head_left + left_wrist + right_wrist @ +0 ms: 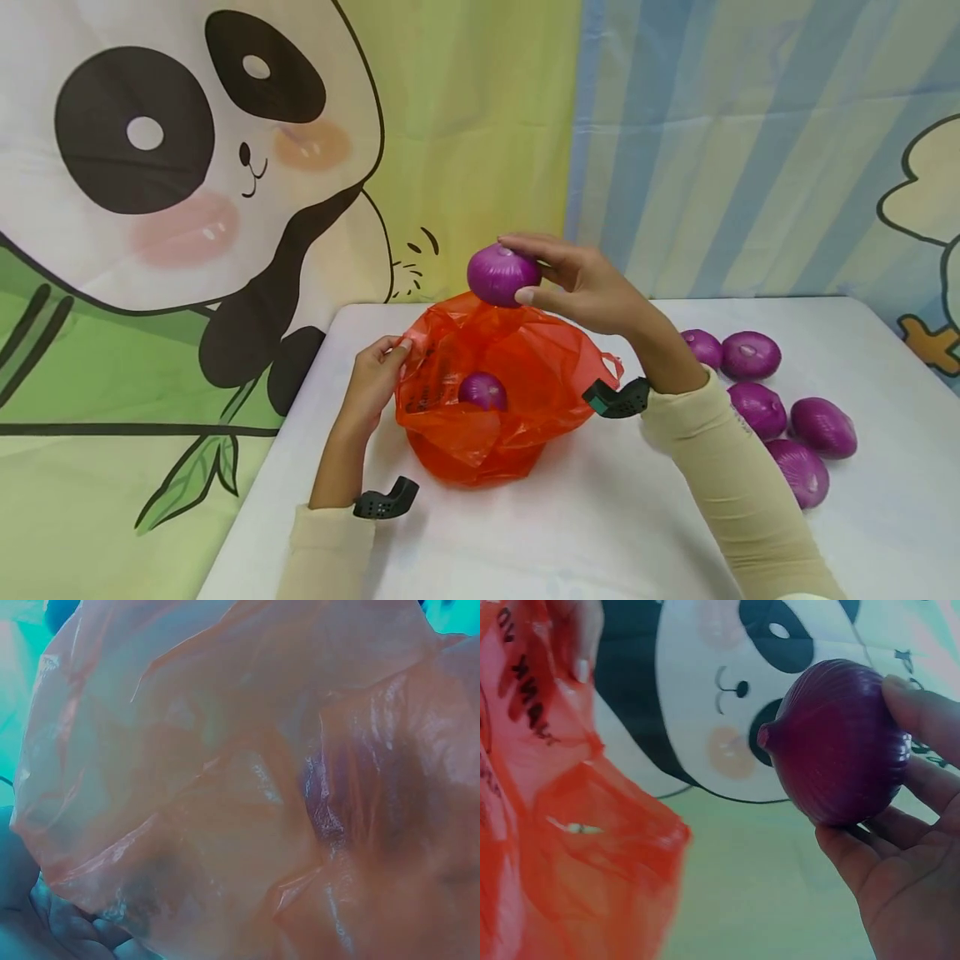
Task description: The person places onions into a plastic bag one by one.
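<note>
Onion [504, 275] is in your right hand [581, 283], held up above the back edge of the red bag [472, 458]. Your thumb and fingers are spread just as wide as the onion and curl around it. From the right wrist, you can see a gap between the onion and the bag. You can't tell if the onion is right over the bag's mouth.

Your left hand [377, 375] is nearly closed, pinching the bag's left edge. The mouth is wide, and a second onion [482, 391] sits inside the bag. Five more onions [823, 427] lie on the surface [585, 533] to the right of the bag, some partly behind your right arm.

It looks like you are at the step of bringing this onion to the bag to put it in. If so, the next move calls for you to bring it over the mouth, go down low, and let go softly. Your left hand should hold the edge up. Watch the handle [611, 367] on the bag's right side, as it could catch your right wrist.
</note>
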`<action>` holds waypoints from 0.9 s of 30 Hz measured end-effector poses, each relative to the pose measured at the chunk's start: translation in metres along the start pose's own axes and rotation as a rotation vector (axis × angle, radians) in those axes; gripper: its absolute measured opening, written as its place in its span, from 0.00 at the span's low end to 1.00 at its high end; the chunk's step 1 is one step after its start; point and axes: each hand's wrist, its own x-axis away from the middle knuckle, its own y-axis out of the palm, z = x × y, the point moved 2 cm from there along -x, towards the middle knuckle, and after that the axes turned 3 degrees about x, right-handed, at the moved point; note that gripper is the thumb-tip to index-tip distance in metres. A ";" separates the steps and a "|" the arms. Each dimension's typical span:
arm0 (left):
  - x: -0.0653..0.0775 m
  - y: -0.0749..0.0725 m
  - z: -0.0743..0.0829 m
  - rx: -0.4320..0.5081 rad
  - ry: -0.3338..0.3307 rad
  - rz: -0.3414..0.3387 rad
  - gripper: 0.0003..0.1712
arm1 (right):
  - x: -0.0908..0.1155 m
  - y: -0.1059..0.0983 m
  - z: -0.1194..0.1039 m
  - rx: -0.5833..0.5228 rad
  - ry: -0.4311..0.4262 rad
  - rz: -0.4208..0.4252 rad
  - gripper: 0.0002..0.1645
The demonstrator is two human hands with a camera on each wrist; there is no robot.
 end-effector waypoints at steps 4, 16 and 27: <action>0.000 0.001 0.001 0.009 0.004 0.003 0.18 | -0.006 0.014 0.011 -0.053 0.057 -0.045 0.33; 0.001 -0.001 0.001 0.021 0.028 0.014 0.17 | -0.010 0.023 0.024 0.012 -0.006 -0.016 0.34; -0.002 -0.003 0.001 0.044 0.046 0.016 0.18 | -0.013 0.041 0.038 0.130 -0.018 -0.065 0.33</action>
